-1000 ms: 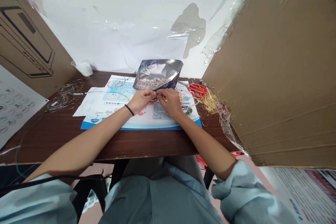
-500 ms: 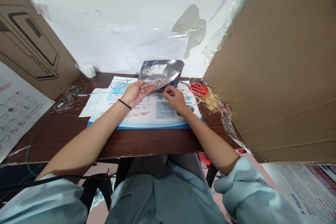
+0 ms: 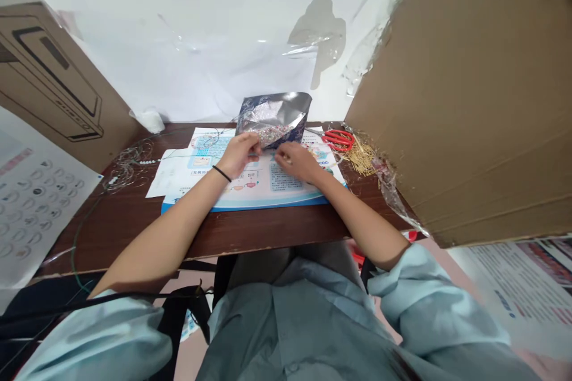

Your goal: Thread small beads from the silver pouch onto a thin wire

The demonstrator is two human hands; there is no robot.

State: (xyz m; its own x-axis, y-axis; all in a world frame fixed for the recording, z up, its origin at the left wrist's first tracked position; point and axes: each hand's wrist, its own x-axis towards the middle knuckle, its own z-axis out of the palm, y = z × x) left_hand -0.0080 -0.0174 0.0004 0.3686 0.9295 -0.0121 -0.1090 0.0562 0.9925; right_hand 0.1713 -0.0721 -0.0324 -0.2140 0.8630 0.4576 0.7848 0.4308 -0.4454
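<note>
A dark foil bag (image 3: 274, 116), silver inside with many small beads, lies open at the back of the desk. Just below its left front edge is my left hand (image 3: 241, 155), fingers curled in a pinch; what it holds is too small to make out. My right hand (image 3: 297, 161) is beside the bag's lower right edge, fingers bent together over the printed sheet (image 3: 286, 184), its contents hidden. A thin dark thread (image 3: 187, 156) with white beads (image 3: 149, 162) runs from the left toward my left hand.
Red-handled scissors (image 3: 338, 140) lie right of the bag, by a heap of thin golden sticks (image 3: 361, 158) and crumpled clear plastic (image 3: 391, 190). Tangled clear line (image 3: 129, 169) lies at the left. Cardboard panels (image 3: 473, 101) flank both sides of the desk (image 3: 250, 232).
My left hand has gone from spread fingers, palm up, to curled fingers. My right hand's fingers have lowered toward the sheet. The whole view has shifted slightly.
</note>
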